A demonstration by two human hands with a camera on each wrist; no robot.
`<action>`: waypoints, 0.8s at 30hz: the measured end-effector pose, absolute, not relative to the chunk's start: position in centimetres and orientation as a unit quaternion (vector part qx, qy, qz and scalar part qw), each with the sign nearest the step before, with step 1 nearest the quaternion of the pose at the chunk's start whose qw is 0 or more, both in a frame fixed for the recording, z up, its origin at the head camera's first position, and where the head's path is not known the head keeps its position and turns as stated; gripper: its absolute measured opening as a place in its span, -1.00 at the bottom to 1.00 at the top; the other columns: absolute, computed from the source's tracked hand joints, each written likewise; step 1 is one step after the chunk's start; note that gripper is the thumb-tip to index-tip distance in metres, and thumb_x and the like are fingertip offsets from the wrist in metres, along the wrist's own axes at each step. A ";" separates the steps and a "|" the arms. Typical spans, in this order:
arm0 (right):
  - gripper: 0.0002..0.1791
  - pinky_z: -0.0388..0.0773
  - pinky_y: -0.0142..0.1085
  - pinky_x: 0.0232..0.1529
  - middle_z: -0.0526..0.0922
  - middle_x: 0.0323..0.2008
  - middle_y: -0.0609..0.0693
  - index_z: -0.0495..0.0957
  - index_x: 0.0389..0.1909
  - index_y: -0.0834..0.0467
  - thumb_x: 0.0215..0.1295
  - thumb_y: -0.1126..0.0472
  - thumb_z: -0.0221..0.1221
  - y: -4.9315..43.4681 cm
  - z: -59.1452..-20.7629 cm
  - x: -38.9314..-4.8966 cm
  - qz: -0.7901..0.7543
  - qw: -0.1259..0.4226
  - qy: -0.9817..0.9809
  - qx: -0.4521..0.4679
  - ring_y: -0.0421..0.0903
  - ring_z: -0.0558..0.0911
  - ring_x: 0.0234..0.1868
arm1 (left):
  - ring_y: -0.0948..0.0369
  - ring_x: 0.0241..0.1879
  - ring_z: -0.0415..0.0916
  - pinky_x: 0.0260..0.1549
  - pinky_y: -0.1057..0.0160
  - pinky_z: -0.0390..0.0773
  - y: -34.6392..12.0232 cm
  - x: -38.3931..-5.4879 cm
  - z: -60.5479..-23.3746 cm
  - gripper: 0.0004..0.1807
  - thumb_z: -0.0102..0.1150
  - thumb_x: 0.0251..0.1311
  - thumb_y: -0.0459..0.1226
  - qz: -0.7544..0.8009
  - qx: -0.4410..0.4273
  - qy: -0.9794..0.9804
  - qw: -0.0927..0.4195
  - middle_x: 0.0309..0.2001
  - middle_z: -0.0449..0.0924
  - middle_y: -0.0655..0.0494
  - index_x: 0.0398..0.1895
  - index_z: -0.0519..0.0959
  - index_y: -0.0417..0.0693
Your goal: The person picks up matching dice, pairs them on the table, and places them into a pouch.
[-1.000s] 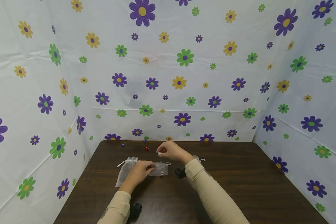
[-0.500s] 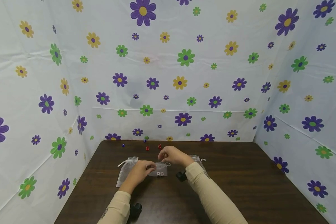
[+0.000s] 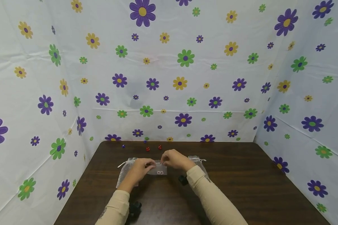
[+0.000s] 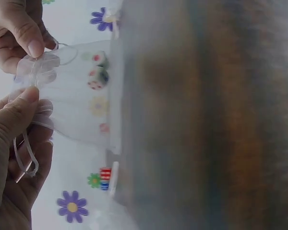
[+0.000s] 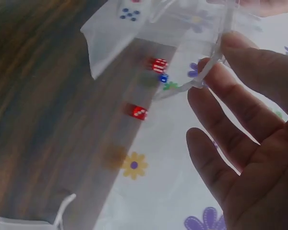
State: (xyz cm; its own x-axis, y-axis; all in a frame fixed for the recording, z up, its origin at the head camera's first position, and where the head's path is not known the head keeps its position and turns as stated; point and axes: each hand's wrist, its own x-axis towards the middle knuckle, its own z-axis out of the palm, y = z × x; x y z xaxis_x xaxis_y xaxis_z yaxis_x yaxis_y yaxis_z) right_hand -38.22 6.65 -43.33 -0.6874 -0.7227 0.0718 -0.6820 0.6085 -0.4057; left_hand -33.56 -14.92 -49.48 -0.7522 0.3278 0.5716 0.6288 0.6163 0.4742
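A small sheer white drawstring pouch (image 3: 154,171) hangs between my hands, with two white dice (image 3: 160,172) at its bottom. My left hand (image 3: 138,172) pinches the gathered mouth on one side, and a loop of drawstring (image 4: 28,163) dangles past its fingers. On the opposite side my right hand (image 3: 176,159) pinches the mouth between thumb and forefinger. Its other fingers (image 5: 216,163) are loosely spread. In the left wrist view the dice (image 4: 98,79) show through the fabric with red pips; blue pips show on a die (image 5: 130,14) in the right wrist view.
Another sheer pouch (image 3: 124,175) lies left of my left hand, partly covered by it. A third pouch (image 3: 199,163) lies beyond my right wrist. Two red dice (image 3: 147,149) and two blue dice (image 3: 123,146) sit toward the back of the dark wooden table (image 3: 242,175).
My right hand lowered a white die into the pouch, where two dice now show instead of one. Both hands have since taken the pouch by its mouth and raised it slightly.
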 end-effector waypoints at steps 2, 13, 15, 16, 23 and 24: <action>-0.92 0.59 -0.41 -0.22 0.70 -0.26 -0.11 0.71 -0.27 0.07 0.37 0.31 0.29 6.7 -43.0 -38.3 -0.206 0.043 0.897 -0.387 -0.29 0.61 -0.29 | 0.33 -0.38 0.63 -0.37 0.29 0.65 -15.0 -33.5 -48.8 -0.91 0.44 0.15 -0.39 -0.341 -0.273 -0.870 0.230 -0.33 0.75 0.14 -0.32 0.74 -0.04; -0.92 0.61 -0.31 -0.07 0.72 -0.21 -0.13 0.71 -0.18 0.06 0.43 0.26 0.25 7.2 -40.7 -37.9 -0.235 0.025 0.893 -0.384 -0.24 0.65 -0.18 | 0.31 -0.40 0.64 -0.37 0.30 0.65 -15.6 -33.5 -46.0 -0.90 0.43 0.15 -0.41 -0.358 -0.275 -0.860 0.236 -0.33 0.76 0.10 -0.31 0.75 -0.04; -0.92 0.61 -0.30 -0.06 0.72 -0.21 -0.12 0.71 -0.18 0.06 0.43 0.26 0.25 7.2 -40.3 -37.8 -0.238 0.015 0.891 -0.386 -0.23 0.65 -0.17 | 0.31 -0.38 0.65 -0.36 0.31 0.66 -15.7 -33.5 -45.6 -0.89 0.43 0.15 -0.40 -0.359 -0.269 -0.863 0.233 -0.31 0.76 0.12 -0.29 0.75 -0.02; -0.92 0.61 -0.30 -0.07 0.72 -0.21 -0.12 0.70 -0.18 0.06 0.43 0.26 0.25 7.2 -40.2 -37.8 -0.240 0.011 0.891 -0.386 -0.23 0.65 -0.17 | 0.30 -0.39 0.65 -0.36 0.31 0.65 -15.7 -33.5 -45.4 -0.89 0.43 0.15 -0.40 -0.358 -0.266 -0.865 0.231 -0.31 0.76 0.13 -0.28 0.75 -0.02; -0.93 0.58 -0.30 -0.17 0.70 -0.26 -0.12 0.68 -0.19 0.09 0.46 0.27 0.22 7.4 -40.0 -37.6 -0.267 0.017 0.885 -0.380 -0.23 0.61 -0.27 | 0.21 -0.45 0.63 -0.47 0.38 0.59 -15.9 -33.0 -44.9 -0.83 0.37 0.23 -0.36 -0.372 -0.238 -0.874 0.201 -0.28 0.77 0.11 -0.13 0.74 -0.02; -0.93 0.58 -0.30 -0.18 0.69 -0.26 -0.12 0.67 -0.19 0.09 0.46 0.27 0.21 7.5 -40.2 -37.6 -0.273 0.020 0.884 -0.380 -0.23 0.60 -0.27 | 0.18 -0.46 0.63 -0.47 0.38 0.58 -15.9 -33.0 -45.0 -0.82 0.36 0.24 -0.36 -0.377 -0.232 -0.875 0.196 -0.30 0.76 0.11 -0.11 0.74 -0.01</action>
State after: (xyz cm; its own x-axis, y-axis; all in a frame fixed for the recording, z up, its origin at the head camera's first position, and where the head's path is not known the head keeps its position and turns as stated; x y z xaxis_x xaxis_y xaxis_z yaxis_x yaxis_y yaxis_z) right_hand -37.64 7.49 -40.16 -0.7105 -0.6823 0.1725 -0.6605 0.5620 -0.4979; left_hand -32.95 -15.92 -44.99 -0.8154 0.2579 0.5183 0.5538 0.6083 0.5686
